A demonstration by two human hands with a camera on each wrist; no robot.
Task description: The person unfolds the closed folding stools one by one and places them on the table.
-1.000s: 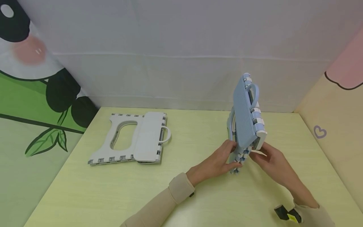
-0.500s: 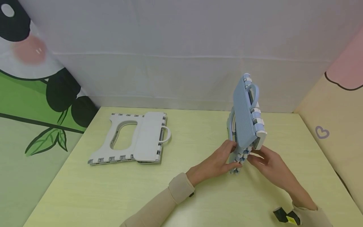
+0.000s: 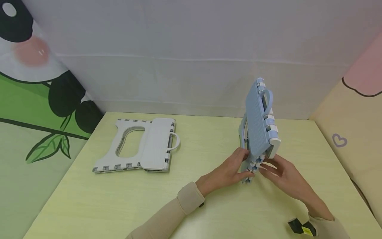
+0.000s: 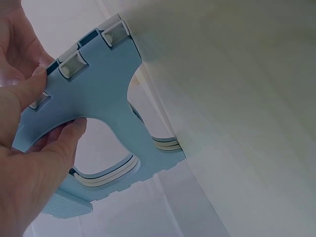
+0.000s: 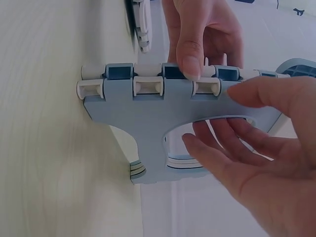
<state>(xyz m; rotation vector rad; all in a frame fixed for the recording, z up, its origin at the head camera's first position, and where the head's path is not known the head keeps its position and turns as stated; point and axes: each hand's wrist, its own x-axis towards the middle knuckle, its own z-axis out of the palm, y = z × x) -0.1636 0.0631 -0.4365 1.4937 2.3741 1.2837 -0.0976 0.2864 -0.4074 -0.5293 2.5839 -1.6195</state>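
A blue and white folding step stool (image 3: 257,121) stands on edge at the right of the table, partly folded, its looped handle facing right. My left hand (image 3: 228,169) grips the near part of its leg panel; in the left wrist view, the thumb lies over the hinged edge and fingers reach the panel's cutout (image 4: 101,148). My right hand (image 3: 287,177) holds the same panel from the other side. In the right wrist view, one fingertip (image 5: 239,93) touches near a white hinge piece (image 5: 206,88), and other fingers go into the cutout behind the panel.
A white folding stool (image 3: 156,144) lies folded flat on the left of the pale table (image 3: 134,199), its handle pointing right. A grey-white cloth (image 3: 179,79) hangs behind the table. Printed panels stand at both sides.
My right hand has shifted slightly left and down along the stool's lower part. My left hand and both stools stay nearly where they were.
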